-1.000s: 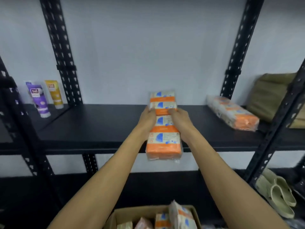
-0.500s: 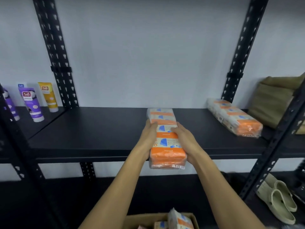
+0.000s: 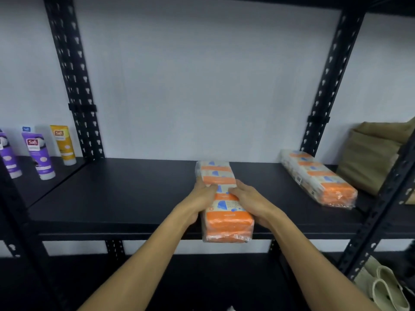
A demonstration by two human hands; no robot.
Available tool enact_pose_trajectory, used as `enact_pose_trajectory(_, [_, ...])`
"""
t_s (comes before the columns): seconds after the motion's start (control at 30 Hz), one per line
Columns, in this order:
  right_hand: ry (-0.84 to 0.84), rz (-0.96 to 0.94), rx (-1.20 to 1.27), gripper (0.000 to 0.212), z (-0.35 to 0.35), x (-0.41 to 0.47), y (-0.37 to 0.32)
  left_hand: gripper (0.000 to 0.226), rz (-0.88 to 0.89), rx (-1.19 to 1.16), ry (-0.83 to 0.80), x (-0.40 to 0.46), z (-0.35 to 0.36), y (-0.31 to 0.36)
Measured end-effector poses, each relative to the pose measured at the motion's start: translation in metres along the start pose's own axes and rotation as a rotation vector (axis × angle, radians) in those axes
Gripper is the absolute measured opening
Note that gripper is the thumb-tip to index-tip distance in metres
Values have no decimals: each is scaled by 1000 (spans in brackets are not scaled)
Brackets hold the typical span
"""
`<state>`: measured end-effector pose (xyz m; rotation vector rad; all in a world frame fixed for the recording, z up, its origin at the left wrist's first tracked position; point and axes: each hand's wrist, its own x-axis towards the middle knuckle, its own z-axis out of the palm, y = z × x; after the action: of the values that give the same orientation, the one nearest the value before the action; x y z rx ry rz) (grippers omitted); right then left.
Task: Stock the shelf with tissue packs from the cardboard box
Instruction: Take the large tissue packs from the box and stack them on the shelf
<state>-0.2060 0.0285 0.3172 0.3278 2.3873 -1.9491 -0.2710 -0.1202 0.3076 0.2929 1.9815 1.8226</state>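
An orange-and-white tissue pack [image 3: 224,212] lies lengthwise on the black shelf [image 3: 125,198], its near end sticking out a little over the front edge. My left hand [image 3: 199,198] grips its left side and my right hand [image 3: 251,200] grips its right side, fingers laid over the top. A second tissue pack [image 3: 318,178] lies at an angle further right on the same shelf. The cardboard box is out of view.
Purple tubes [image 3: 39,156] and a yellow tube [image 3: 64,144] stand on the adjoining shelf at the left. An olive bag [image 3: 372,158] sits at the far right. Black perforated uprights [image 3: 74,77] frame the bay. Pale slippers [image 3: 386,288] lie on the lower shelf at right.
Both hands have lowered the pack from upright in the air onto the shelf and pushed it further back. The view has tilted up, and the cardboard box has dropped out of sight.
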Motion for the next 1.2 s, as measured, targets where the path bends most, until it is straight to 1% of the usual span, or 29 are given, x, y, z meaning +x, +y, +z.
enact_pose_trajectory(0.07, [10, -10, 50, 32, -3, 2, -2, 59, 24, 62, 11, 6, -7, 12])
enact_pose_trajectory(0.13, [46, -26, 91, 39, -5, 6, -6, 74, 50, 79, 72, 19, -15, 27])
enact_pose_trajectory(0.17, [75, -28, 97, 53, -6, 10, -6, 78, 60, 88, 89, 25, -16, 35])
enact_pose_trajectory(0.2, [103, -31, 97, 63, -7, 16, -7, 78, 64, 99, 103, 33, -16, 39])
enact_pose_trajectory(0.23, [124, -32, 103, 67, -7, 23, -9, 74, 62, 107, 114, 43, -16, 41])
enact_pose_trajectory(0.27, [133, -29, 122, 65, -7, 28, -12, 71, 54, 121, 123, 53, -14, 41])
enact_pose_trajectory(0.3, [133, -24, 145, 60, -8, 37, -13, 68, 44, 135, 131, 62, -11, 39])
enact_pose_trajectory(0.37, [98, -24, 161, 38, -7, 51, -13, 60, 61, 177, 164, 77, -5, 28])
enact_pose_trajectory(0.4, [82, -25, 146, 29, -7, 56, -15, 51, 78, 194, 197, 84, -3, 23])
enact_pose_trajectory(0.43, [79, -24, 119, 25, -7, 60, -15, 42, 89, 187, 228, 90, -3, 18])
enact_pose_trajectory(0.47, [77, -21, 100, 25, -9, 65, -15, 35, 87, 165, 244, 95, -3, 15])
enact_pose_trajectory(0.5, [73, -18, 77, 28, -11, 68, -15, 33, 81, 142, 238, 101, -5, 14])
enact_pose_trajectory(0.53, [72, -22, 40, 30, -13, 70, -16, 39, 69, 132, 212, 106, -7, 14])
enact_pose_trajectory(0.57, [78, -39, -18, 32, -16, 71, -19, 56, 55, 148, 189, 113, -10, 14])
enact_pose_trajectory(0.6, [83, -71, -97, 32, -19, 69, -23, 71, 50, 245, 195, 120, -12, 16])
enact_pose_trajectory(0.63, [103, -109, -190, 33, -21, 65, -27, 83, 78, 392, 236, 127, -15, 19])
enact_pose_trajectory(0.67, [134, -154, -292, 35, -21, 58, -30, 88, 123, 548, 292, 133, -16, 24])
enact_pose_trajectory(0.7, [172, -195, -393, 39, -18, 48, -32, 87, 201, 645, 342, 139, -17, 29])
enact_pose_trajectory(0.73, [209, -241, -498, 42, -15, 37, -30, 82, 277, 698, 359, 143, -18, 35])
enact_pose_trajectory(0.77, [237, -293, -628, 46, -10, 25, -27, 76, 334, 743, 339, 147, -19, 40])
enact_pose_trajectory(0.83, [234, -349, -901, 51, 4, 3, -18, 65, 365, 865, 221, 157, -17, 47])
enact_pose_trajectory(0.87, [202, -357, -987, 55, 12, -6, -13, 63, 342, 932, 152, 159, -13, 49])
enact_pose_trajectory(0.93, [150, -342, -1077, 65, 29, -19, -5, 64, 275, 1081, 27, 161, -3, 49])
enact_pose_trajectory(0.97, [169, -357, -1107, 71, 35, -23, -1, 63, 251, 1139, -13, 161, 1, 50])
enact_pose_trajectory(1.0, [223, -397, -1140, 74, 38, -24, 5, 62, 246, 1178, -23, 162, 3, 50])
enact_pose_trajectory(1.07, [346, -472, -1172, 68, 40, -20, 18, 62, 257, 1223, 8, 165, 4, 46])
enact_pose_trajectory(1.2, [481, -569, -1141, 53, 38, -2, 33, 71, 339, 1351, 108, 168, 10, 36])
